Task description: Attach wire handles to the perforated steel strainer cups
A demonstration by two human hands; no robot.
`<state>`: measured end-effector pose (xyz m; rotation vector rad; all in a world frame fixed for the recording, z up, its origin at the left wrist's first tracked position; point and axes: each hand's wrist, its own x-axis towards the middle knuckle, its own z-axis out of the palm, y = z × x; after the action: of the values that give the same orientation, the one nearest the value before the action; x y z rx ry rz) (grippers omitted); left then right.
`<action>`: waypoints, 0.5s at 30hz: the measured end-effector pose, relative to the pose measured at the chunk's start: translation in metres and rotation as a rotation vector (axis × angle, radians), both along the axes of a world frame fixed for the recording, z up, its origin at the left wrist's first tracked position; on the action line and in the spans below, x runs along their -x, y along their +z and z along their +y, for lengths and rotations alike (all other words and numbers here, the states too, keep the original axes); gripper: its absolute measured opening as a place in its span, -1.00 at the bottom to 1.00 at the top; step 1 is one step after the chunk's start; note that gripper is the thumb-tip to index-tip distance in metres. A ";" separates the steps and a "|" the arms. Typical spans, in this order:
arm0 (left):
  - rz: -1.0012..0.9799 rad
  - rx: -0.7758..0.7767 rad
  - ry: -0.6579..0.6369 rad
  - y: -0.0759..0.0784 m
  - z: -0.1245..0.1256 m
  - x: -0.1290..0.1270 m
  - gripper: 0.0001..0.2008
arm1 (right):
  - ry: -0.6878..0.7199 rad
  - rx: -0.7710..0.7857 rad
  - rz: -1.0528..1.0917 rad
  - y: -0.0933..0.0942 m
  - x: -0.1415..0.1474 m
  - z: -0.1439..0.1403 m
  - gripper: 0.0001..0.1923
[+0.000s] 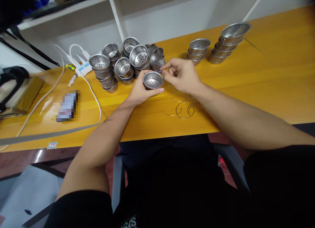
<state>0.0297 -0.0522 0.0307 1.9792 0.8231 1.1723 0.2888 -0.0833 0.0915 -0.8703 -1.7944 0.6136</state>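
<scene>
Between both hands' fingers [164,74] sits the strainer cup [153,80]

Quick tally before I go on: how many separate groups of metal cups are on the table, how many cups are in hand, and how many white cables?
Cup held in the left hand, right hand at its rim: 1
Big cluster of stacked cups: 1
Smaller stacks on the right: 2
White cables: 2
Total: 6
Loose wire rings overlap; no count.

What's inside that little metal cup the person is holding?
The perforated metal cup, held by the left hand, shows only its holed bottom; nothing lies inside. The right hand pinches at its rim, hiding whatever it grips.
</scene>
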 end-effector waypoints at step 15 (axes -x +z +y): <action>0.017 -0.039 -0.023 -0.007 -0.003 -0.005 0.12 | -0.044 0.016 -0.033 -0.004 0.009 -0.003 -0.83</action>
<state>0.0350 -0.0553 0.0234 2.0272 0.7892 1.1681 0.2795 -0.0863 0.0879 -0.9329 -1.7977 0.5892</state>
